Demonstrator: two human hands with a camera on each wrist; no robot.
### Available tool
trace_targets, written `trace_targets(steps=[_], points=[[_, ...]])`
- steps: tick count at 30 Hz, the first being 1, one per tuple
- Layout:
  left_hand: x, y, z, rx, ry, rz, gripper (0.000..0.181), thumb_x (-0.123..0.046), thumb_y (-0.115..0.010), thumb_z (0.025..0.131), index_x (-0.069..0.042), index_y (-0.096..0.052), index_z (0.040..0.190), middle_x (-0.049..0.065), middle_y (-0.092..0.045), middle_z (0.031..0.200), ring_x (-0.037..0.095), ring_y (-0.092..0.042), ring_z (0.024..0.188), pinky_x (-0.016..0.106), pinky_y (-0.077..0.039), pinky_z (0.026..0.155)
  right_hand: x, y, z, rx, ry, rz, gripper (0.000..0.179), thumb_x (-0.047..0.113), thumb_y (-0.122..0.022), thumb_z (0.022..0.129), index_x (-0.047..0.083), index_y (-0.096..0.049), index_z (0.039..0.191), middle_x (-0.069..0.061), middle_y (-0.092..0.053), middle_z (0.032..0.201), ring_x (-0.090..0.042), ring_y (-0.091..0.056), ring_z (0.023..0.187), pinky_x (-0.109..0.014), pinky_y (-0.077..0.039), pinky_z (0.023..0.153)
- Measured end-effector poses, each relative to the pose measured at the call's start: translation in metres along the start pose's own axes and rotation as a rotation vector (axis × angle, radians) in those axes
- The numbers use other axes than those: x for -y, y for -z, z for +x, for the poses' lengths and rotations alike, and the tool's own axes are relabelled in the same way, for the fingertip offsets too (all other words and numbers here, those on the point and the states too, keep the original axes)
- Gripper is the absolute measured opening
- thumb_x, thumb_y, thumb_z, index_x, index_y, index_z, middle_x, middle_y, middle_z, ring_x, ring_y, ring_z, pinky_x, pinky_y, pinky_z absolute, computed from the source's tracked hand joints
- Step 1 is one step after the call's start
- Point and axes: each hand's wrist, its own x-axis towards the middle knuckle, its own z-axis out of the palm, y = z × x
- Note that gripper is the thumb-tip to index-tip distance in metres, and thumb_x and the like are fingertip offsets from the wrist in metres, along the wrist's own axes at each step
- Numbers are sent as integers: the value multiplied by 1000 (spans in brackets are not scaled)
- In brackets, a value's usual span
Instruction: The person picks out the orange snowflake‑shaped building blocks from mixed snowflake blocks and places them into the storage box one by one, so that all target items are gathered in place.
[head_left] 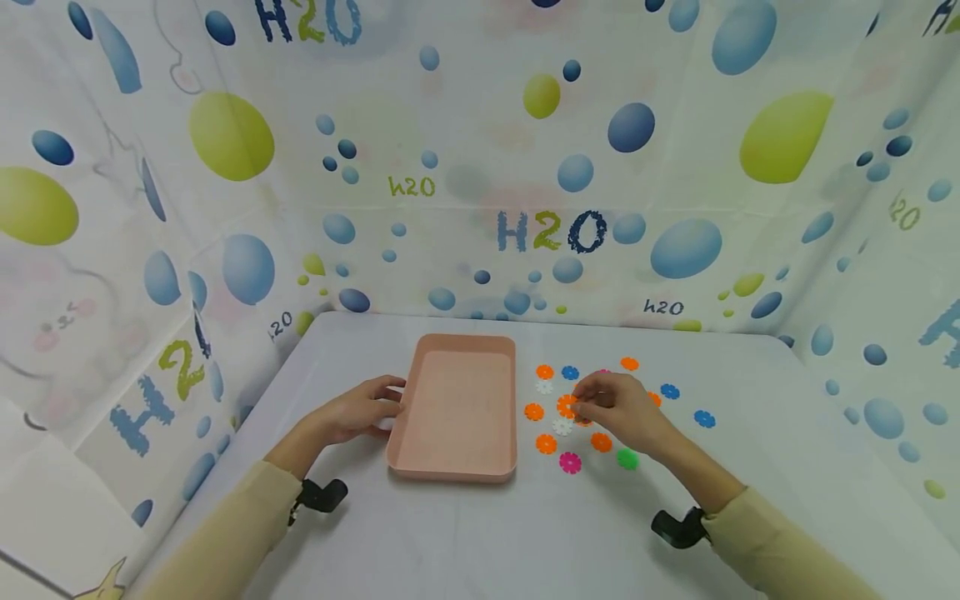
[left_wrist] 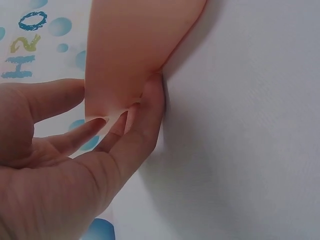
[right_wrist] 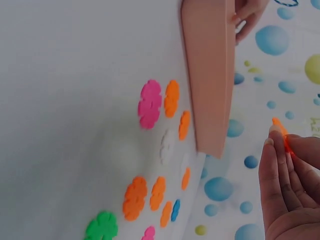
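Note:
My right hand (head_left: 622,412) pinches an orange flower-shaped plastic disc (right_wrist: 283,134) between thumb and fingertips, raised above the table. Below and around it lie loose flower discs, among them a pink one (head_left: 570,462), a green one (head_left: 627,458) and a blue one (head_left: 704,418). To their left lies a shallow pink tray (head_left: 465,408) with nothing in it. My left hand (head_left: 365,410) rests against the tray's left side, its fingers loosely bent; in the left wrist view, the fingertips touch the tray's wall (left_wrist: 130,50) and lower edge.
A white cloth covers the table (head_left: 450,533). Behind it and at both sides hangs a curtain (head_left: 465,142) printed with bubbles and "H2O". Orange and white discs, such as one white disc (head_left: 562,427), lie close to the tray's right side.

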Motion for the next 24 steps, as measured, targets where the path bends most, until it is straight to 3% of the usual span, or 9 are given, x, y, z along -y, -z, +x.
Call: trace_targets(steps=[8,13,24], points=[[-2,1,-2,19,8,19,61,-10,-56,101,-1,-29,156,27,-35,153,36,-55,123,52,-55,98,11,-23,9,40,-16,46,14,7,-69,96,0,-68,109,-10,-73,94,-38,-73,88,-35,-62,81],[-3,2,-2,39,-2,3,62,-9,-55,102,0,-27,156,28,-33,155,37,-54,126,53,-55,98,15,-39,17,84,-26,71,14,7,-68,97,1,-67,110,-9,-73,94,-35,-74,88,-39,-62,82],[-4,0,-3,57,-21,-8,62,-9,-55,102,1,-27,156,29,-34,155,38,-53,127,55,-54,98,17,-71,34,123,35,135,10,4,-69,96,0,-69,105,-10,-70,91,-38,-73,85,-43,-63,79]])
